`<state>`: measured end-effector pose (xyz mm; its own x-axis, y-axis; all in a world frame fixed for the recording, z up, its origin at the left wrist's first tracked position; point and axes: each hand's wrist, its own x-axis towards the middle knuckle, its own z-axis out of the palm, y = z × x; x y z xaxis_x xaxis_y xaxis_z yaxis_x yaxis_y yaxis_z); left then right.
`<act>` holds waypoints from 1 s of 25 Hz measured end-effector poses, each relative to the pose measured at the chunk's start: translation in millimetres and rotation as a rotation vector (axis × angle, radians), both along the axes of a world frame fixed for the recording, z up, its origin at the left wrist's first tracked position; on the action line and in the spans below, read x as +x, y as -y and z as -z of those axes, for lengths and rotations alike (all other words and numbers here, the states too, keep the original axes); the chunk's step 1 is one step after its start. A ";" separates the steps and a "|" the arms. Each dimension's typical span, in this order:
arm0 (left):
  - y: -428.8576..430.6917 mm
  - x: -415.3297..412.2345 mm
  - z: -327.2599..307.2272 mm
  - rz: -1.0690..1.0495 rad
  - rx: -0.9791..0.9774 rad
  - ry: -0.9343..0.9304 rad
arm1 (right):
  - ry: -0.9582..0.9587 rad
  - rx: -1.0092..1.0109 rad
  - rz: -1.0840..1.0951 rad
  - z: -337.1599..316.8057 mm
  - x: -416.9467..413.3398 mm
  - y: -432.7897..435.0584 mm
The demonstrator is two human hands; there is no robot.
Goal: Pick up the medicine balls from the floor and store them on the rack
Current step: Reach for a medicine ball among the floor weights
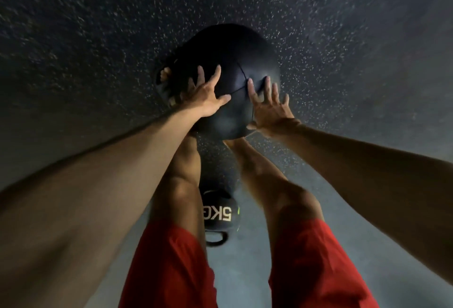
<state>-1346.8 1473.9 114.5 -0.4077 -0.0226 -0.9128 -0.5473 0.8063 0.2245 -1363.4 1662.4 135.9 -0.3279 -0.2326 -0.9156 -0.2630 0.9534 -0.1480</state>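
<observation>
Head view, straight down, and I read it from the left. Speckled dark rubber floor (73, 38) fills the frame. One bare arm runs in from the lower left corner, and the left hand (208, 98) lies on the near top of the big black medicine ball (235, 62), its fingers (215, 72) spread wide and straight, thumb out to the right.

Just left of that hand I see toes (166, 73) in something dark (too blurred for me to name the footwear), close against the ball's left side. The medicine ball sits beyond both bare legs and hides the other foot; I cannot tell whether it rests on the floor.

Red shorts (171, 271) cover the thighs. Between the knees, nearer to me, a second ball (218, 212) marked 5KG lies on the floor, with a loop handle (217, 238) at its near edge.

Farther right, the right hand (268, 109) presses flat on the medicine ball's right flank, fingers (251, 89) spread and straight.
</observation>
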 end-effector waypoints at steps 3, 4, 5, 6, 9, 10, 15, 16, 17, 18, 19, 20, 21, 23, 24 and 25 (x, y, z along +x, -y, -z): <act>12.1 -9.9 23.2 -0.054 -0.004 -0.080 | -0.064 -0.064 0.077 20.6 -2.8 10.7; 19.9 -14.9 26.4 -0.060 -0.021 -0.123 | -0.093 -0.077 0.116 24.9 -9.4 19.4; 27.2 -21.3 27.8 -0.063 -0.055 -0.160 | -0.124 -0.079 0.143 29.0 -19.1 28.2; 33.3 -27.5 27.6 -0.064 -0.092 -0.184 | -0.149 -0.080 0.158 32.3 -31.2 36.9; 43.4 -34.3 17.2 0.004 -0.110 -0.254 | -0.183 -0.069 0.167 37.5 -73.4 64.6; 43.1 -32.1 13.2 0.030 -0.099 -0.297 | -0.186 -0.061 0.187 38.1 -88.3 73.5; 42.8 -30.6 8.1 0.202 -0.227 -0.455 | -0.269 -0.109 0.345 38.6 -140.4 130.5; 49.7 -41.5 11.1 0.197 -0.243 -0.441 | -0.306 -0.122 0.396 39.3 -145.4 144.2; 59.1 -55.3 15.6 0.185 -0.247 -0.420 | -0.346 -0.131 0.445 41.2 -150.0 156.6; 70.6 -69.9 19.3 0.175 -0.237 -0.404 | -0.381 -0.141 0.482 42.5 -154.3 167.0; 82.3 -82.3 21.6 0.160 -0.213 -0.392 | -0.409 -0.160 0.496 42.3 -156.6 173.0; 94.5 -94.6 23.6 0.135 -0.181 -0.386 | -0.437 -0.189 0.485 41.5 -157.8 174.7; 107.5 -106.0 25.8 0.105 -0.150 -0.378 | -0.461 -0.219 0.452 39.7 -157.4 173.5; 127.3 -123.8 27.8 0.061 -0.114 -0.352 | -0.488 -0.269 0.362 33.5 -151.5 161.3; 134.5 -130.7 27.7 0.045 -0.106 -0.340 | -0.489 -0.289 0.331 30.1 -146.7 151.8; 141.4 -137.9 27.9 0.010 -0.102 -0.330 | -0.481 -0.296 0.309 26.6 -141.6 141.3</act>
<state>-1484.7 1332.6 86.6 -0.6815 -0.1015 -0.7247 -0.4503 0.8388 0.3060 -1505.1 1521.1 109.2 -0.7781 -0.2818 -0.5614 -0.0852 0.9328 -0.3501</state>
